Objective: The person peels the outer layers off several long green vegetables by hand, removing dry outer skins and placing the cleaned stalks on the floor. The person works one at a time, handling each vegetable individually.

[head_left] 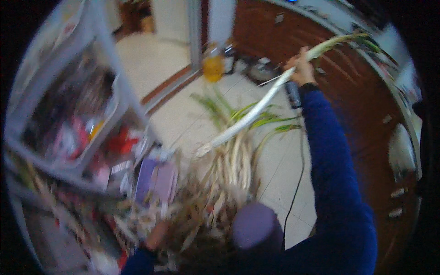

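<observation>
My right hand (302, 70) grips a long green onion stalk (256, 111) by its upper part, its white root end slanting down to the left and its green tip up to the right. Beneath it, a pile of green onions (237, 165) lies on the tiled floor, green leaves pointing away from me. Near the bottom, my left hand (158, 235) is blurred beside dry husks and peeled leaves (192, 213); its fingers are partly hidden, and whether they hold anything is not clear.
A grey plastic rack (134, 99) with bags stands at left, beside purple boxes (156, 180). Farther off are a bottle of yellow liquid (213, 67) and a dark pan-like item (263, 70). Brown cabinets (364, 137) line the right; a cable (299, 185) crosses the floor.
</observation>
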